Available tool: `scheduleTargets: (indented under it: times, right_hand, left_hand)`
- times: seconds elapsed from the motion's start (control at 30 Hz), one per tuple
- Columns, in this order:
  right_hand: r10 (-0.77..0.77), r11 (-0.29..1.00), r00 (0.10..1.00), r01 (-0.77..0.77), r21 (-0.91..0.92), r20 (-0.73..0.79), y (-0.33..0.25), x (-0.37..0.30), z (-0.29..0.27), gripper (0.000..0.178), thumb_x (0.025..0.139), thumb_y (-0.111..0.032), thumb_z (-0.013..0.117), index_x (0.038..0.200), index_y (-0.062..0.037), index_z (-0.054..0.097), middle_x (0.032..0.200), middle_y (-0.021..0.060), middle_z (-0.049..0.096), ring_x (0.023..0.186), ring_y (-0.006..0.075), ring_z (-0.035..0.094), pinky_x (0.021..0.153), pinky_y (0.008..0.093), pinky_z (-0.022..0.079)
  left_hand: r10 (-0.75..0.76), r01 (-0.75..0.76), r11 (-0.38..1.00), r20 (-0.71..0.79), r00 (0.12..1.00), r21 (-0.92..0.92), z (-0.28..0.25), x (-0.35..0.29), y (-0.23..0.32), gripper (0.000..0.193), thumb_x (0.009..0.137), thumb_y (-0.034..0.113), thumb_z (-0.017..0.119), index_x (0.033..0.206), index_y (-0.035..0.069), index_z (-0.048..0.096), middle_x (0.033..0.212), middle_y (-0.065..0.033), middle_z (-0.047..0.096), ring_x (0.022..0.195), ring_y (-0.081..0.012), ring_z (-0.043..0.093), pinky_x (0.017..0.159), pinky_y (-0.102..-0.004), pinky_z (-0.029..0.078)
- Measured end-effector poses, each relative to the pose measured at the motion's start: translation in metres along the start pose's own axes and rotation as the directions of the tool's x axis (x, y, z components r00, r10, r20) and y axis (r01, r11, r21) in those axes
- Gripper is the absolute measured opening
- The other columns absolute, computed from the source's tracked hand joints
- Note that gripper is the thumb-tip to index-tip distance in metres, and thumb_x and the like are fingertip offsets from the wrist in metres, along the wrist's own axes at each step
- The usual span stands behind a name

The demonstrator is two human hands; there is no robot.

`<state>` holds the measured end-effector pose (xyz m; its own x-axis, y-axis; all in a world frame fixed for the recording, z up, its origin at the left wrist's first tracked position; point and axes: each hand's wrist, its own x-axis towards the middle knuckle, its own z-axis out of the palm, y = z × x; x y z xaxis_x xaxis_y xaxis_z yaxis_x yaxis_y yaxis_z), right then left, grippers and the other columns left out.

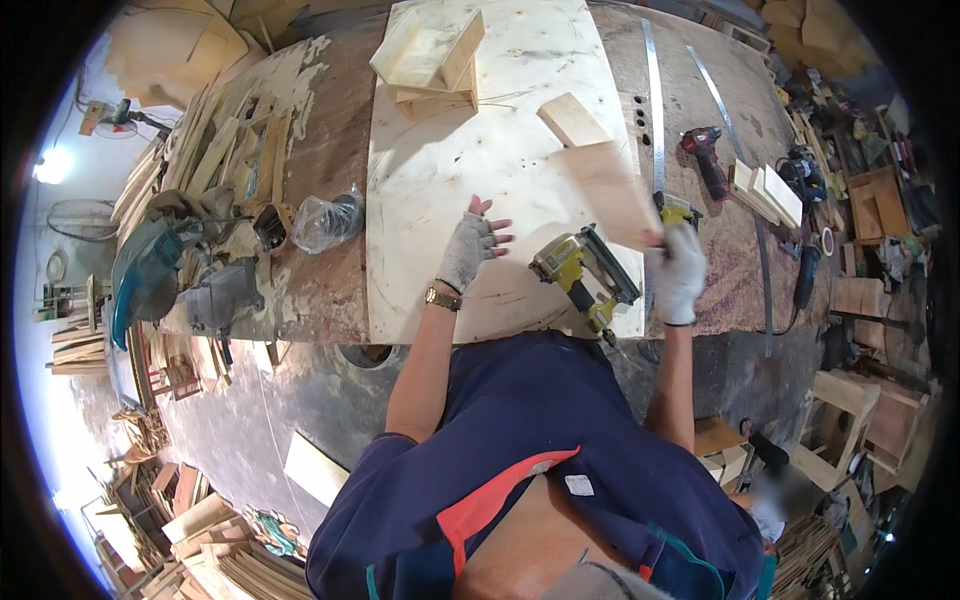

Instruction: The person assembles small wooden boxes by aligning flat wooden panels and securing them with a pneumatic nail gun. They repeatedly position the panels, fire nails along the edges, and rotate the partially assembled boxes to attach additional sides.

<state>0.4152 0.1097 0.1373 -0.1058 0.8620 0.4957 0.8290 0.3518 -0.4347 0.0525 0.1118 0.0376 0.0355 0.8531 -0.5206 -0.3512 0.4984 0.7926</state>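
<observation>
My right hand [677, 278], in a pale fingerless glove, grips a flat wooden board [604, 190] by its near right edge; the board is smeared by motion. My left hand [468, 250], gloved alike and with a wristwatch, hovers over the pale plywood sheet [500, 150] with its fingers spread and nothing in them. Between my hands lies a yellow-green nail gun [585, 275]. Partly behind my right hand is a second yellow-green nail gun [680, 208]. Just beyond the held board rests a small wooden block [572, 120]. An open wooden box assembly [430, 65] stands at the far end.
A red-black drill [706, 160], stacked wood pieces [766, 192] and a metal straightedge [653, 100] lie to the right. On the left are a clear plastic bag [325, 222], a teal miter saw [150, 270] and wood strips [215, 150]. A person [768, 510] is at the lower right.
</observation>
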Motion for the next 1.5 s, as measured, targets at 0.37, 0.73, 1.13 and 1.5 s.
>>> scheduleTargets:
  times: [0.37, 0.73, 1.13, 1.5]
  right_hand:
    - [-0.575, 0.757, 0.789, 0.412, 0.507, 0.216, -0.093, 0.018, 0.071, 0.019, 0.082, -0.015, 0.086, 0.091, -0.0053, 0.072, 0.094, 0.0089, 0.070, 0.089, 0.0272, 0.070, 0.075, 0.0375, 0.055]
    - [0.328, 0.235, 0.733, -0.675, 0.700, 0.597, -0.085, -0.007, 0.070, 0.040, 0.114, -0.036, 0.062, 0.113, 0.0023, 0.074, 0.098, 0.0069, 0.076, 0.081, 0.0118, 0.070, 0.069, 0.0255, 0.053]
    - [0.166, 0.156, 0.636, -0.772, 0.617, 0.754, -0.105, -0.024, 0.085, 0.025, 0.110, -0.022, 0.068, 0.098, 0.0001, 0.072, 0.076, 0.0022, 0.069, 0.063, 0.0080, 0.063, 0.057, 0.0241, 0.048]
    - [0.419, 0.261, 0.617, -0.784, 0.563, 0.666, -0.120, -0.017, 0.073, 0.040, 0.108, -0.030, 0.073, 0.077, -0.0048, 0.067, 0.065, -0.0011, 0.061, 0.052, 0.0056, 0.053, 0.051, 0.0243, 0.041]
  left_hand:
    - [-0.142, 0.233, 0.559, 0.185, 0.972, -0.795, -0.043, -0.091, -0.013, 0.044, 0.100, 0.021, 0.059, 0.128, -0.013, 0.059, 0.110, -0.0276, 0.071, 0.082, -0.0374, 0.069, 0.074, -0.0432, 0.064]
    - [-0.154, 0.035, 0.638, -0.083, 0.985, -0.770, -0.031, -0.107, -0.019, 0.052, 0.099, 0.021, 0.061, 0.135, -0.015, 0.055, 0.119, -0.0333, 0.070, 0.093, -0.0405, 0.073, 0.076, -0.0404, 0.064]
    - [0.299, -0.292, 0.932, 0.003, 0.954, 0.216, -0.030, -0.087, -0.056, 0.047, 0.098, 0.001, 0.068, 0.143, -0.005, 0.057, 0.137, -0.0225, 0.071, 0.123, -0.0348, 0.071, 0.107, -0.0421, 0.060]
    - [0.202, -0.219, 0.792, -0.094, 0.975, -0.570, 0.008, -0.103, -0.028, 0.040, 0.098, -0.008, 0.070, 0.135, 0.004, 0.064, 0.129, -0.0118, 0.072, 0.121, -0.0235, 0.071, 0.105, -0.0370, 0.060]
